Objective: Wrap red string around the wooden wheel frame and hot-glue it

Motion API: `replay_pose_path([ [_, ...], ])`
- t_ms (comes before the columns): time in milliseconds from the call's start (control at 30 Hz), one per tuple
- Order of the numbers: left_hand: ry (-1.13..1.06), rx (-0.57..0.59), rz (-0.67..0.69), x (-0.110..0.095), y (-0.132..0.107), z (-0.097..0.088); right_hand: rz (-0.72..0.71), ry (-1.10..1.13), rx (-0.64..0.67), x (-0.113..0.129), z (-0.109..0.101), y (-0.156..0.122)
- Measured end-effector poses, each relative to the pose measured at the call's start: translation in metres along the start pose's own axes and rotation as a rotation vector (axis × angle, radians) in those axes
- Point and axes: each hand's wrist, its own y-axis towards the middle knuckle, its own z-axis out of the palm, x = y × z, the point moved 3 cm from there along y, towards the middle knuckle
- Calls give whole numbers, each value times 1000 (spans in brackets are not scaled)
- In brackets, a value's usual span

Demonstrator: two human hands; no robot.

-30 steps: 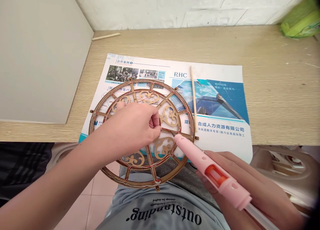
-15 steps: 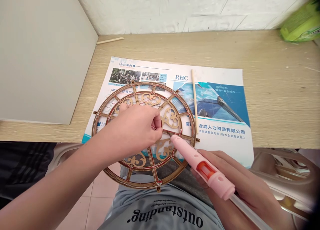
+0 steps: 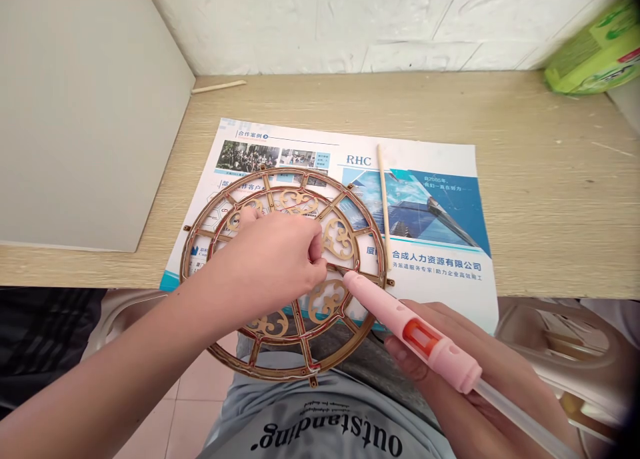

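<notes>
Wooden desk (image 3: 550, 206): left hand (image 3: 270, 262) pinches round frame (image 3: 280, 372); right hand (image 3: 475, 372) grips glue gun (image 3: 410, 332) holding clear stick (image 3: 520, 419).

Pink glue gun (image 3: 410, 332) with orange window (image 3: 421, 338), brown wooden ring frame (image 3: 350, 356) with gold scrollwork (image 3: 339, 239), red thread (image 3: 295, 207), blue-and-white flyer (image 3: 435, 226)

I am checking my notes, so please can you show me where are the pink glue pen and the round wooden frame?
Pink glue pen (image 3: 390, 311): head view, point on its barrel.
Round wooden frame (image 3: 300, 171): head view, point on its top rim.
</notes>
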Motion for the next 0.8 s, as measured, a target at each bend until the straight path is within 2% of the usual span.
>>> replay_pose_path([
  [333,44,27,1,-2,3,-1,6,49,2,-3,0,-1],
  [533,21,34,-12,-3,5,-3,64,104,21,0,1,2],
  [800,-61,9,52,13,-13,-4,52,93,-50,3,9,3],
])
